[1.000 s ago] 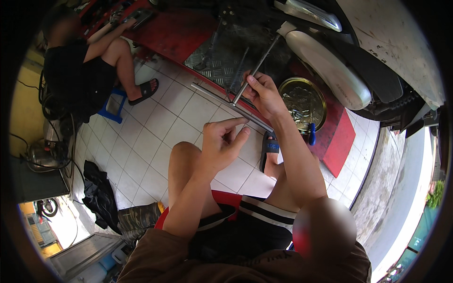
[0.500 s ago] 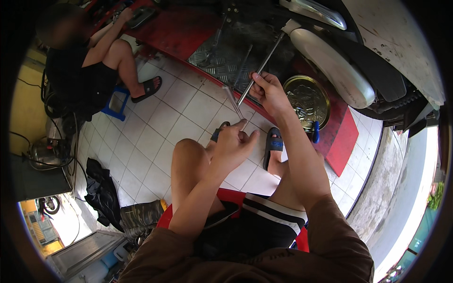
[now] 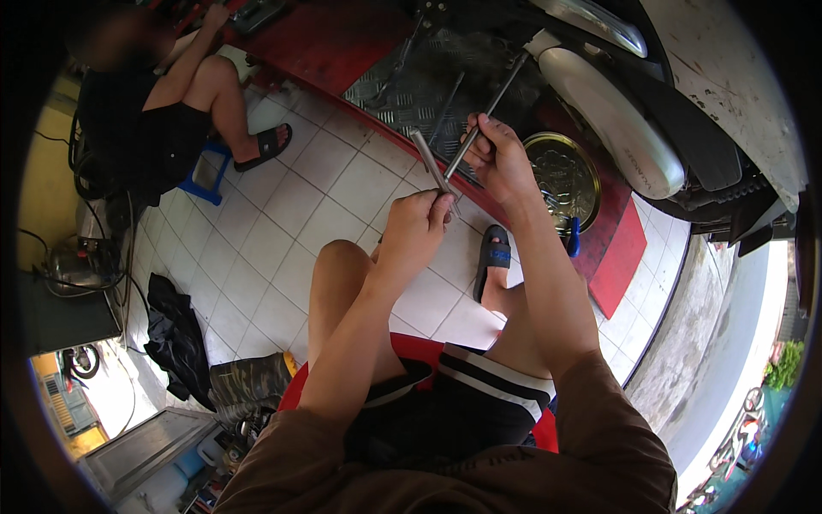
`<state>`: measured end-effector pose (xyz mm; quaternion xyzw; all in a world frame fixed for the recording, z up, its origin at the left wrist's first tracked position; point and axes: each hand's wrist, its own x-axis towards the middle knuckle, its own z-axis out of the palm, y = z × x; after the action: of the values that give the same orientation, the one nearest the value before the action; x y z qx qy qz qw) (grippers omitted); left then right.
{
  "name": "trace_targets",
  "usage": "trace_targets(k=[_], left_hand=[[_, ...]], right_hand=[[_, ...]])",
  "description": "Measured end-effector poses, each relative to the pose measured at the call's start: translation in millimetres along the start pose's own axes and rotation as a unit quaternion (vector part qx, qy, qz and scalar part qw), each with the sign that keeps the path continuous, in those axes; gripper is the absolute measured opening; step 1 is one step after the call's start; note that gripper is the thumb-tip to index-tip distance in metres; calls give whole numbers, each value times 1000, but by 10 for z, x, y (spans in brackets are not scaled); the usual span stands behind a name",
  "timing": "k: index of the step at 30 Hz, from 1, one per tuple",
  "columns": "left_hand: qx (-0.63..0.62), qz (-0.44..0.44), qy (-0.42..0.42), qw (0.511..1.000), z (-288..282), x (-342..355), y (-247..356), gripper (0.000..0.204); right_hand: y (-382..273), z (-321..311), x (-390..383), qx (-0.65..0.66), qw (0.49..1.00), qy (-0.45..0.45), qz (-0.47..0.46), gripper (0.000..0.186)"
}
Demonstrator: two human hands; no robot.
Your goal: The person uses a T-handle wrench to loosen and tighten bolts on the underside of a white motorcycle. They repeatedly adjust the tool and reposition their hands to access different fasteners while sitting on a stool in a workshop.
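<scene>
A steel T-shaped tool has a long shaft [image 3: 505, 86] reaching to a silver fitting by a motorcycle's exhaust [image 3: 608, 128], and a crossbar [image 3: 428, 158] at its near end. My left hand [image 3: 415, 223] is closed on the lower part of the crossbar. My right hand [image 3: 501, 163] is closed around the shaft above it. A round gold tray [image 3: 572, 163] with small things in it, hard to make out, lies beside my right wrist. A blue-handled tool [image 3: 574, 238] rests at the tray's edge.
A red lift platform [image 3: 621, 261] with a tread plate [image 3: 402, 103] bears the motorcycle. Another person [image 3: 116, 120] sits at the upper left by a blue stool [image 3: 201, 176]. Hoses, a metal tank [image 3: 77, 265] and a dark cloth [image 3: 175, 334] are at the left. My feet are on floor tiles [image 3: 291, 218].
The crossbar has swung from sideways to steeply upright. My left hand has moved up and closed on it. My right hand has shifted slightly up along with the shaft.
</scene>
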<state>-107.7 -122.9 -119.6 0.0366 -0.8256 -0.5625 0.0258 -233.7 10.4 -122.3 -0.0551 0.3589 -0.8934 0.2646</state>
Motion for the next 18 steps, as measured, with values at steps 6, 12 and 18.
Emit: trace_targets(k=[6,12,18], left_hand=[[-205,-25,-21,978,25,-2,91,40],[-177,14,136,975,-266,34,173,54],[-279,-106,-70,952,-17,-154,249,58]], right_hand=[[79,53,-116,-129,974,-149,109,26],[149,-41,-82,-141,982,-108,68,25],[99,35,-99,-79,992,-89,43,25]])
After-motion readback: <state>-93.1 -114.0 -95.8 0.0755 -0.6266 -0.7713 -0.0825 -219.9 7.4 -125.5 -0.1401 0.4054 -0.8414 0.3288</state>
